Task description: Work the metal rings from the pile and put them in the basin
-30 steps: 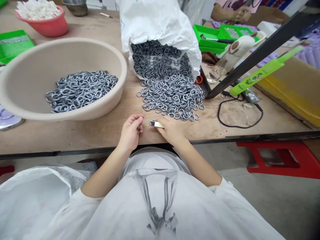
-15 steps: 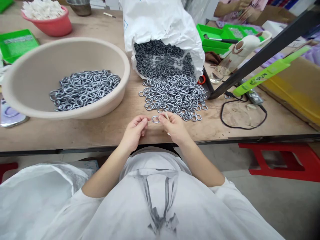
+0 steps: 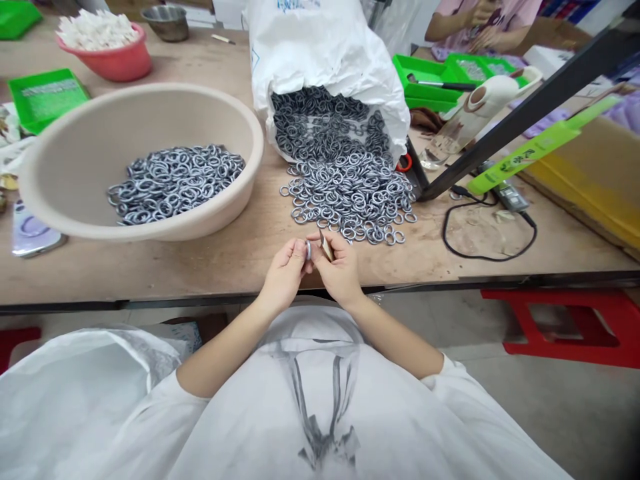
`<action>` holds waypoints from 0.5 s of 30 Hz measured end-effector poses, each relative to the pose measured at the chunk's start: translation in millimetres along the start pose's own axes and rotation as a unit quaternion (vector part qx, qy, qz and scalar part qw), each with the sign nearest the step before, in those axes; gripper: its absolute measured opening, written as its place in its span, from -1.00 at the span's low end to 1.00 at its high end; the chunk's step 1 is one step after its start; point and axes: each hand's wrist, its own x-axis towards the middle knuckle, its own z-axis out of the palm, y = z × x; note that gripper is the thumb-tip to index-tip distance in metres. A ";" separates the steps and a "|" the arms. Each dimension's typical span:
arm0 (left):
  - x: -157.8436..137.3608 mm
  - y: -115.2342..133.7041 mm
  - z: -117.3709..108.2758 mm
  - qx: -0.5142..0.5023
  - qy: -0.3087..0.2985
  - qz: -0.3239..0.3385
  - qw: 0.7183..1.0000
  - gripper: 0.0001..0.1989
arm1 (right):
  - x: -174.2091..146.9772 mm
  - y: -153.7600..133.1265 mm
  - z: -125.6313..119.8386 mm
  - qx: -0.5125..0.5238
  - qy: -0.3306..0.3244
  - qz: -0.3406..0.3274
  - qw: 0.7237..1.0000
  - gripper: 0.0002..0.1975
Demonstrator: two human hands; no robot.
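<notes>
Rings of glossy grey material (image 3: 353, 197) are being supported in a loose heap on the brown wooden tabletop (image 3: 240, 270), directly forward of the hands. One single grey ring (image 3: 308, 251) is being held nearly edge-on above the front part of the tabletop, on the near side of the heap. This ring is being pinched between the thumb and fingers of the left hand (image 3: 285, 273). A slim tool with a pale handle and a dark, narrow tip (image 3: 327, 249) is being gripped in the curled right hand (image 3: 341, 270), its tip being directed forward, away from the body. The fingertips of both hands are being held close together at the ring; whether the ring is also being touched by the right fingers cannot be told.

Further rings are being contained in a crumpled white sack (image 3: 325, 50), its open mouth being turned toward the hands and the heap. To the left, a batch of grey rings (image 3: 185, 180) is being held in a wide, round beige basin (image 3: 60, 147). White pieces (image 3: 97, 30) are being contained in a red bowl (image 3: 117, 63) behind the basin, and a green rectangular tray (image 3: 27, 117) is being supported on the tabletop near that bowl.
</notes>
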 end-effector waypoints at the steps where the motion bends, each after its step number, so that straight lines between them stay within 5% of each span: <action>1: 0.5 0.0 -0.6 0.003 -0.002 0.000 1.000 -0.54 | 0.9 -0.2 -2.3 -0.013 -0.002 -0.012 1.000 -0.73; 15: -5.4 -0.5 2.5 -0.049 -0.031 -0.043 0.997 -0.54 | 8.4 -12.8 -19.8 -0.098 -0.048 -0.077 0.991 -0.51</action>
